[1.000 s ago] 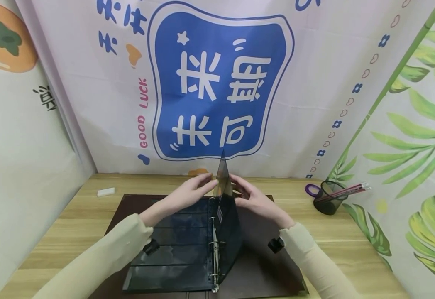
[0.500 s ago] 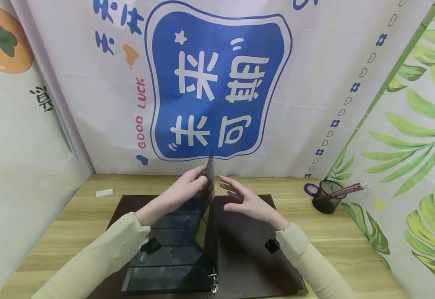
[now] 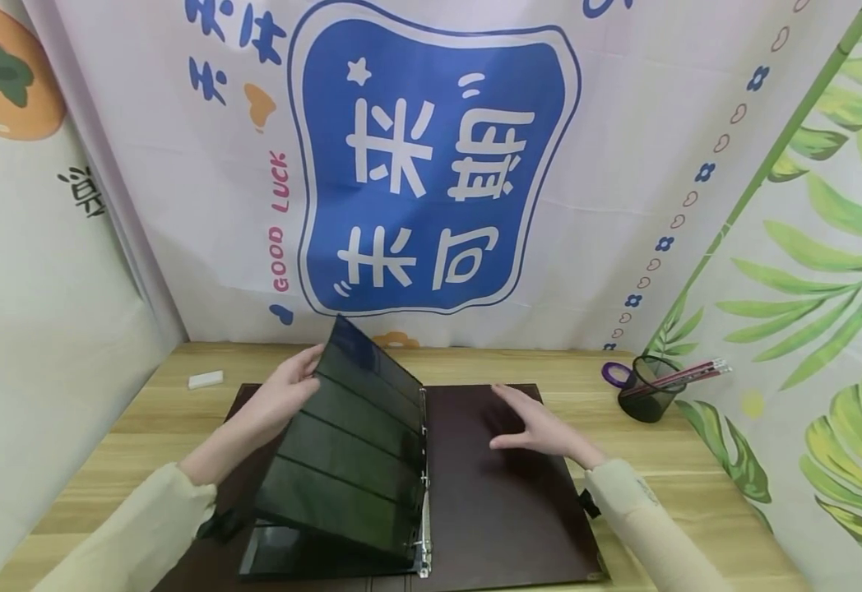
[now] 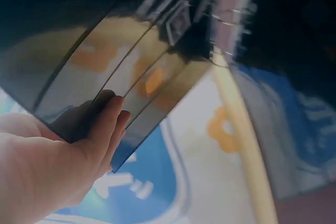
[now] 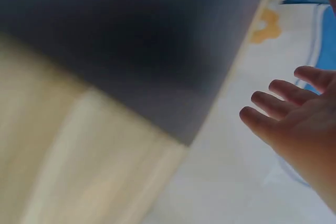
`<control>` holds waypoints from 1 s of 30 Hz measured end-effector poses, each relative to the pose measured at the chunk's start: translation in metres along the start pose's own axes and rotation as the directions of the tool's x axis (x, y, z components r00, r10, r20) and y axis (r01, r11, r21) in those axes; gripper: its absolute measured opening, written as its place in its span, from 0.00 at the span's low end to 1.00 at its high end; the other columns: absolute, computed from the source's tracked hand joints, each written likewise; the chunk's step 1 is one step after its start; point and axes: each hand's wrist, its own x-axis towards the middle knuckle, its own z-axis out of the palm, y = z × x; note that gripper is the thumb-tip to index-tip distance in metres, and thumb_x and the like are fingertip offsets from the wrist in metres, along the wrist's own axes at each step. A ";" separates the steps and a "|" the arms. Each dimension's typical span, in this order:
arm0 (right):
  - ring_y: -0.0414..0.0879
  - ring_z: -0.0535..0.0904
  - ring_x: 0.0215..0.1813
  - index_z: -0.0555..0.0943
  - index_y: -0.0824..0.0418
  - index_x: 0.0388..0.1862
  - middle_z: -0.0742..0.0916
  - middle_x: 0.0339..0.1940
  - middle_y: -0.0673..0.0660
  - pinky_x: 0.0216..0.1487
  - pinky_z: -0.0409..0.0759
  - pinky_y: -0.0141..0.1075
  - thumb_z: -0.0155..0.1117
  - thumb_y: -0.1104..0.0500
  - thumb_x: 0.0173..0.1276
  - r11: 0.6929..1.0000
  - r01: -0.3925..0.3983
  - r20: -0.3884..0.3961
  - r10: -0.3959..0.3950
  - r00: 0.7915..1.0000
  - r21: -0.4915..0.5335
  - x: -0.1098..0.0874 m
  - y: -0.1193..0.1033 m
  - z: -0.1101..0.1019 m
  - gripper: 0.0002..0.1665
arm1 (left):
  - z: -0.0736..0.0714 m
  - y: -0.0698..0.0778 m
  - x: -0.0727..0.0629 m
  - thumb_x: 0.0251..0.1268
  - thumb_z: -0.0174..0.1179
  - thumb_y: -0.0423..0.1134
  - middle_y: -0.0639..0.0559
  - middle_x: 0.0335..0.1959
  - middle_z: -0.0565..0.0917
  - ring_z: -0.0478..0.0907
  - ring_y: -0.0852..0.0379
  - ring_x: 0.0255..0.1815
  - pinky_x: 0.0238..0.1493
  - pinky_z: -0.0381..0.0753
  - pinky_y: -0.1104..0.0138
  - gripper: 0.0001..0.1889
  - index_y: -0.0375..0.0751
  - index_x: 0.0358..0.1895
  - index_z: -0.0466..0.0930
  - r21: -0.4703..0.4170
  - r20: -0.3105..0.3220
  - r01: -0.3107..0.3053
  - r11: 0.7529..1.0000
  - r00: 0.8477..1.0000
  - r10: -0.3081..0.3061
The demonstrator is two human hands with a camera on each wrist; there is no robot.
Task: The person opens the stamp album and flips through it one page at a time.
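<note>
A dark binder lies spread on the table, its brown right cover (image 3: 505, 493) bare. Black pocket pages (image 3: 349, 436) stand tilted up to the left from the metal rings (image 3: 425, 485) at the spine. My left hand (image 3: 283, 403) holds their outer edge, with the thumb and fingers on opposite sides. In the left wrist view the same hand (image 4: 68, 156) shows against a glossy, see-through page (image 4: 121, 72). My right hand (image 3: 542, 423) hovers above the right cover, fingers spread and holding nothing. The right wrist view shows that hand (image 5: 304, 114) with straight fingers.
A white eraser-like block (image 3: 205, 379) lies at the back left of the wooden table (image 3: 142, 427). At the back right stands a black mesh pen cup (image 3: 646, 399) with pencils, beside a purple tape roll (image 3: 616, 375). A printed cloth (image 3: 216, 247) hangs behind.
The raised pages have swung from upright over the spine down to the left, carried by my left hand. My right hand has come off them and moved right, above the cover.
</note>
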 end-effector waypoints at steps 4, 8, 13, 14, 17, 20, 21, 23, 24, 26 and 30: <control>0.66 0.51 0.81 0.53 0.65 0.80 0.56 0.81 0.68 0.76 0.58 0.64 0.71 0.41 0.62 0.999 -0.049 0.054 0.050 0.997 -0.022 -0.007 0.018 0.003 0.59 | -0.008 -0.023 -0.011 0.71 0.35 0.24 0.26 0.79 0.47 0.49 0.33 0.80 0.64 0.74 0.68 0.34 0.24 0.78 0.34 -0.046 -0.015 0.044 0.998 0.999 -0.045; 0.67 0.47 0.82 0.53 0.65 0.80 0.54 0.82 0.68 0.76 0.55 0.65 0.71 0.39 0.61 0.997 -0.068 0.094 0.070 0.993 -0.026 -0.010 0.026 0.005 0.61 | -0.014 -0.046 -0.019 0.71 0.37 0.24 0.23 0.77 0.52 0.56 0.31 0.77 0.57 0.77 0.72 0.34 0.22 0.77 0.36 -0.032 -0.062 0.102 0.994 0.993 -0.103; 0.68 0.45 0.82 0.52 0.64 0.81 0.53 0.82 0.68 0.75 0.55 0.66 0.72 0.38 0.59 0.997 -0.073 0.137 0.078 0.988 -0.040 -0.013 0.031 0.008 0.62 | -0.015 -0.072 -0.023 0.69 0.41 0.24 0.20 0.74 0.56 0.60 0.30 0.74 0.59 0.77 0.65 0.35 0.17 0.75 0.37 0.026 -0.117 0.188 0.982 0.976 -0.184; 0.67 0.45 0.82 0.52 0.64 0.81 0.52 0.82 0.68 0.75 0.55 0.66 0.72 0.38 0.59 0.996 -0.072 0.142 0.078 0.987 -0.048 -0.014 0.032 0.009 0.62 | -0.014 -0.076 -0.024 0.68 0.41 0.24 0.20 0.73 0.57 0.61 0.30 0.73 0.58 0.78 0.65 0.35 0.17 0.75 0.37 0.027 -0.126 0.200 0.979 0.973 -0.195; 0.67 0.45 0.82 0.52 0.64 0.81 0.52 0.82 0.68 0.75 0.56 0.65 0.73 0.38 0.58 0.996 -0.063 0.146 0.072 0.987 -0.062 -0.014 0.034 0.011 0.63 | -0.012 -0.089 -0.025 0.68 0.43 0.23 0.18 0.70 0.61 0.66 0.29 0.70 0.53 0.81 0.65 0.35 0.15 0.74 0.39 0.051 -0.157 0.214 0.976 0.966 -0.203; 0.67 0.45 0.82 0.52 0.66 0.80 0.52 0.82 0.68 0.76 0.56 0.64 0.73 0.38 0.58 0.996 -0.055 0.143 0.064 0.988 -0.065 -0.015 0.037 0.013 0.64 | -0.010 -0.099 -0.026 0.66 0.48 0.24 0.17 0.67 0.64 0.70 0.28 0.66 0.49 0.82 0.62 0.35 0.13 0.72 0.44 0.146 -0.204 0.215 0.966 0.962 -0.183; 0.67 0.45 0.82 0.52 0.66 0.80 0.52 0.82 0.68 0.76 0.56 0.64 0.73 0.38 0.58 0.996 -0.054 0.141 0.063 0.988 -0.066 -0.015 0.037 0.013 0.64 | -0.009 -0.101 -0.026 0.65 0.50 0.24 0.17 0.66 0.66 0.72 0.27 0.65 0.49 0.83 0.61 0.35 0.13 0.72 0.47 0.190 -0.219 0.211 0.959 0.961 -0.168; 0.67 0.45 0.82 0.52 0.68 0.80 0.53 0.82 0.68 0.76 0.56 0.64 0.73 0.38 0.58 0.997 -0.050 0.139 0.058 0.989 -0.060 -0.015 0.039 0.015 0.64 | -0.008 -0.107 -0.026 0.62 0.55 0.26 0.18 0.62 0.70 0.75 0.28 0.61 0.50 0.83 0.57 0.35 0.13 0.70 0.53 0.276 -0.247 0.195 0.941 0.961 -0.127; 0.67 0.45 0.82 0.52 0.68 0.80 0.53 0.82 0.68 0.76 0.56 0.64 0.73 0.38 0.58 0.997 -0.047 0.139 0.055 0.989 -0.058 -0.015 0.039 0.015 0.64 | -0.007 -0.109 -0.026 0.61 0.57 0.27 0.19 0.61 0.73 0.77 0.29 0.59 0.50 0.83 0.55 0.34 0.13 0.69 0.56 0.316 -0.259 0.192 0.929 0.959 -0.110; 0.67 0.45 0.82 0.52 0.69 0.80 0.53 0.82 0.68 0.76 0.55 0.64 0.73 0.38 0.58 0.998 -0.045 0.138 0.052 0.989 -0.049 -0.015 0.040 0.016 0.64 | -0.007 -0.113 -0.026 0.59 0.60 0.28 0.20 0.58 0.76 0.79 0.29 0.57 0.52 0.83 0.51 0.34 0.13 0.66 0.60 0.379 -0.273 0.184 0.907 0.959 -0.080; 0.67 0.44 0.82 0.52 0.69 0.79 0.52 0.82 0.68 0.76 0.54 0.64 0.73 0.38 0.59 0.998 -0.046 0.137 0.050 0.989 -0.035 -0.015 0.041 0.018 0.64 | -0.007 -0.121 -0.023 0.58 0.62 0.29 0.20 0.53 0.78 0.81 0.31 0.50 0.45 0.84 0.50 0.33 0.11 0.64 0.62 0.480 -0.265 0.174 0.860 0.963 -0.048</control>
